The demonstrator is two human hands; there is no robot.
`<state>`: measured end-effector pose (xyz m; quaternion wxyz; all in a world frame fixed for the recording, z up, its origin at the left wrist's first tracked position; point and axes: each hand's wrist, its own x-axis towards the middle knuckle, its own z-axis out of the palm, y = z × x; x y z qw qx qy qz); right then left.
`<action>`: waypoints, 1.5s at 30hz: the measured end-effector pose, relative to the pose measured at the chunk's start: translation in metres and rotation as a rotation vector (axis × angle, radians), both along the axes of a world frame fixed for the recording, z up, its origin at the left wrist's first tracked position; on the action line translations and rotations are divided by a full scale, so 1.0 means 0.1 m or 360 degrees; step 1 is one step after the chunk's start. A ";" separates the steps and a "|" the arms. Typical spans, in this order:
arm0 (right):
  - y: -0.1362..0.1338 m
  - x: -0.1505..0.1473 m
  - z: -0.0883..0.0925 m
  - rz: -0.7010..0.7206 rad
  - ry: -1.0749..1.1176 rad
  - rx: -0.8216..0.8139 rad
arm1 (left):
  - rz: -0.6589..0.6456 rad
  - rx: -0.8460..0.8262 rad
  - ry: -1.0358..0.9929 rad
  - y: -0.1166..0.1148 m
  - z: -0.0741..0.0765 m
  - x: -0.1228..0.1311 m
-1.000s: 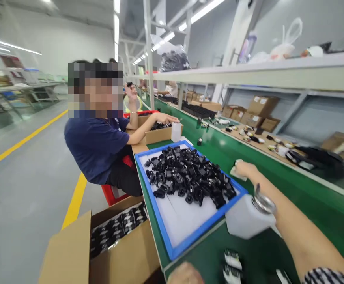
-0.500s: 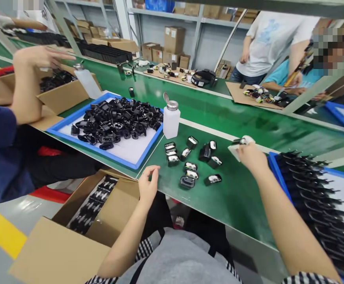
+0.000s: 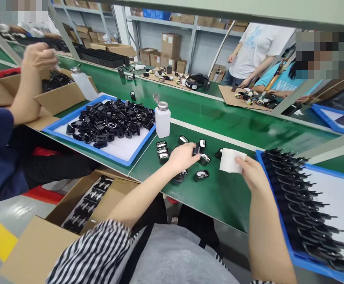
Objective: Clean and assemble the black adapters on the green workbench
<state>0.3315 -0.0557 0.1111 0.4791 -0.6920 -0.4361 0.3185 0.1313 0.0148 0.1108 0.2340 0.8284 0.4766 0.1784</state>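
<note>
White cloth [image 3: 231,161]; white-topped black housings [image 3: 200,176]; grey apron [image 3: 172,256]; black-white striped sleeve [image 3: 98,252]; green tabletop [image 3: 228,205]; blue tray rim [image 3: 142,146]

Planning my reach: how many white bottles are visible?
2: one white bottle beside the blue tray of black parts; a second bottle left, by the tabletop cardboard box. More may be hidden.

Bright, even, cool-white light, seemingly from above, leaves dark shadow only beneath the green workbench [image 3: 219,201]. Glare pools on the grey floor [image 3: 19,209], and pale streaks reflect along the green conveyor belt [image 3: 195,104]. The white wipe [image 3: 231,161] shows little texture. Wide-angle stretching distorts the edges, distant metal shelving [image 3: 193,43] looks soft, and pixelated blocks cover both upper corners
</note>
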 end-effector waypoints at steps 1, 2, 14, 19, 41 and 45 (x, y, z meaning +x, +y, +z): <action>-0.05 -0.01 -0.06 -0.0032 0.0242 0.0035 | -0.0030 -0.0119 0.0278 0.10 0.06 0.18; -0.10 -0.02 -0.12 -0.0058 0.0427 0.0052 | -0.0027 -0.0186 0.0393 0.19 0.10 0.36; -0.17 0.03 -0.42 -0.0003 0.0333 -0.0326 | 0.0109 -0.0443 0.0644 0.53 0.00 0.65; -0.20 -0.12 -0.26 -0.0127 -0.1025 -0.0526 | 0.0122 -0.0444 0.0602 0.56 0.10 0.61; -0.28 -1.06 -0.44 0.0726 -0.1822 -0.0135 | -0.0013 0.0125 -0.0802 -0.82 -0.89 -0.56; -0.29 -1.09 -0.42 0.0802 -0.1822 -0.0147 | 0.0140 -0.0160 -0.0811 -0.78 -0.85 -0.52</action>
